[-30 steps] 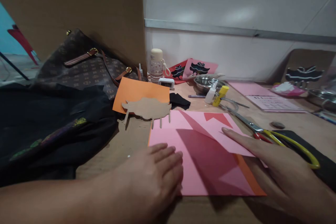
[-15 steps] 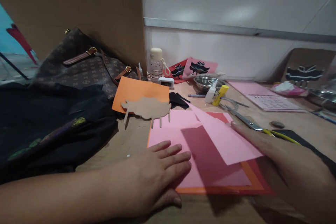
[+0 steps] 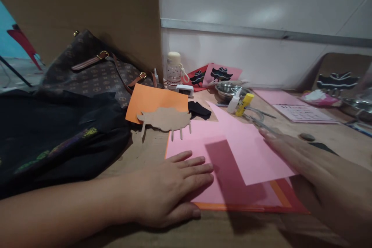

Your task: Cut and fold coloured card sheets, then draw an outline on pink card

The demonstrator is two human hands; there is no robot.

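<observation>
My left hand (image 3: 177, 188) lies flat, fingers spread, on the near left part of a pink sheet (image 3: 186, 143). Orange and red sheets (image 3: 296, 197) show beneath it. At the right edge of a second, raised pink sheet (image 3: 255, 155), my right hand (image 3: 314, 174) grips the paper; its thumb is hidden. That sheet tilts above the stack and throws a shadow on it. Just beyond the stack, a brown cardboard animal cutout (image 3: 165, 119) overlaps an orange sheet (image 3: 157, 99). Scissors (image 3: 263, 124) are mostly covered by my right hand.
Black paper pieces (image 3: 200, 110), a white glue bottle (image 3: 233, 104), a yellow glue stick (image 3: 244, 104) and a metal bowl (image 3: 231, 91) stand or lie beyond the stack. Black cloth (image 3: 58, 135) and a brown bag (image 3: 95, 66) fill the left. A stone (image 3: 307, 136) lies at right.
My right hand has turned the raised pink sheet, so more of its face shows and its far tip sits farther back. The scissors' handles are now covered. My left hand stays flat.
</observation>
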